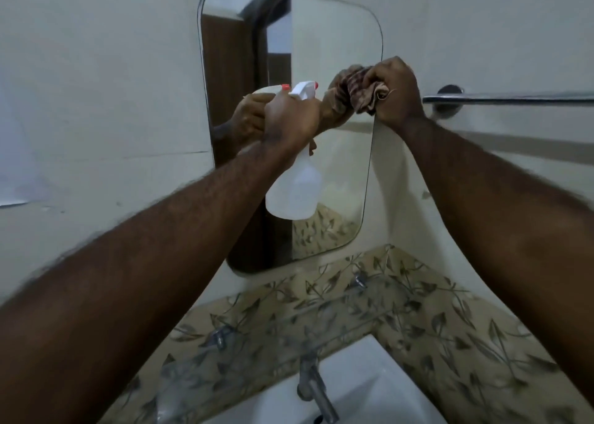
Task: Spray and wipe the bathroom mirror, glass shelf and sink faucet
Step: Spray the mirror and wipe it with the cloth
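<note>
The person stands in front of the bathroom mirror (321, 70), and the step in hand seems to be the mirror, the first of the three surfaces. The left hand (289, 118) is wrapped tightly around the neck of a translucent white spray bottle (294, 192), whose white trigger head with a red nozzle tip points toward the glass. The right hand (397, 92) is closed on a bunched brown checked cloth (361, 94) and presses it at the right edge of the mirror, about at middle height, where the glass meets the wall.

I judge that the wiping of the mirror is under way but not finished, because the cloth sits only at one edge (whether the glass is already wet I cannot tell, no droplets are visible). The next move probably calls for drawing the cloth across the glass in overlapping passes while the bottle is kept away from its path.

The glass shelf (321, 320) hangs below the mirror on metal brackets, in front of the leaf-pattern tiles (450, 336). Under it are the chrome sink faucet (313, 388) and the white basin (369, 385); both wait for their turn. A chrome towel bar (514, 97) is on the wall, right of the mirror.

The bottle carries no label, and I can read no brand or writing anywhere.
</note>
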